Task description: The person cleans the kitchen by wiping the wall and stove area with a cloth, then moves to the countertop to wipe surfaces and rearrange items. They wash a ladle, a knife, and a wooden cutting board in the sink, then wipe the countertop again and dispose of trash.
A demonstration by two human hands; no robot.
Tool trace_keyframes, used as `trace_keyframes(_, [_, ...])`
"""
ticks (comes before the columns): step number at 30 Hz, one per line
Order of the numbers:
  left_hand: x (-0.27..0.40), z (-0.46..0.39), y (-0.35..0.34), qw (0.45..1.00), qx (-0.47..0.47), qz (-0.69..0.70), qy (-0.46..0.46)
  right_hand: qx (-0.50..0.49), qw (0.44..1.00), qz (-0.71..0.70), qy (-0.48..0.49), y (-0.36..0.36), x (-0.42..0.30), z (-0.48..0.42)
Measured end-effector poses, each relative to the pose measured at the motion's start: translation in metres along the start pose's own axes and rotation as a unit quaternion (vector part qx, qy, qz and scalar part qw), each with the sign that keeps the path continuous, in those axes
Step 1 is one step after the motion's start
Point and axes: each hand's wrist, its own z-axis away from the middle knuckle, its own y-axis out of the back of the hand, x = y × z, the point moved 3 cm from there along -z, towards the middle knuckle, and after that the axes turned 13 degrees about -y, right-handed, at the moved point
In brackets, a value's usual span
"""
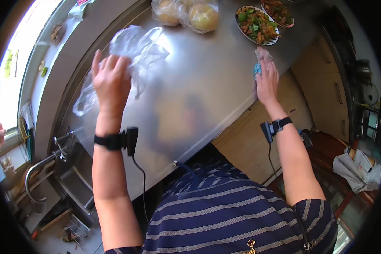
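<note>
In my left hand (111,82), over the left side of the stainless steel countertop (206,76), is a thin clear plastic bag (150,52). The bag hangs loose on both sides of the closed fingers, its handle loops spread out. My right hand (268,83) is at the counter's front edge, just below a patterned oval plate (237,23) of chopped green peppers and brown strips. A crumpled piece of blue and clear thin material (257,70) is under its fingers and thumb; whether it is plastic or cloth, I cannot tell.
Round yellowish fruits in clear bags (203,17) stand at the back. Beyond the first plate is a second plate of food (279,14). A sink (73,171) with a curved faucet (28,177) lies left, below a window sill. Wooden cabinets (324,76) are on the right.
</note>
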Motion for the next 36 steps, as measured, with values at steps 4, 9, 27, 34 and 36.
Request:
trace_keyframes(4, [-0.003, 0.031, -0.012, 0.995, 0.002, -0.005, 0.096, -0.076, 0.994, -0.063, 0.044, 0.011, -0.088, 0.076])
trace_keyframes(9, [-0.01, 0.125, 0.042, 0.898, 0.186, 0.217, 0.333, -0.205, 0.963, -0.1, 0.143, 0.019, -0.174, 0.151])
trace_keyframes(27, [0.056, 0.54, 0.29, 0.245, 0.668, 0.34, 0.614, -0.287, 0.798, -0.16, 0.505, -0.006, -0.493, 0.304])
trace_keyframes(34, [0.035, 0.629, 0.336, 0.259, 0.695, 0.269, 0.614, -0.33, 0.687, -0.422, 0.49, -0.029, -0.575, 0.331])
trace_keyframes(36, [0.032, 0.652, 0.343, 0.273, 0.696, 0.269, 0.608, -0.171, 0.774, -0.415, 0.446, -0.029, -0.584, 0.281])
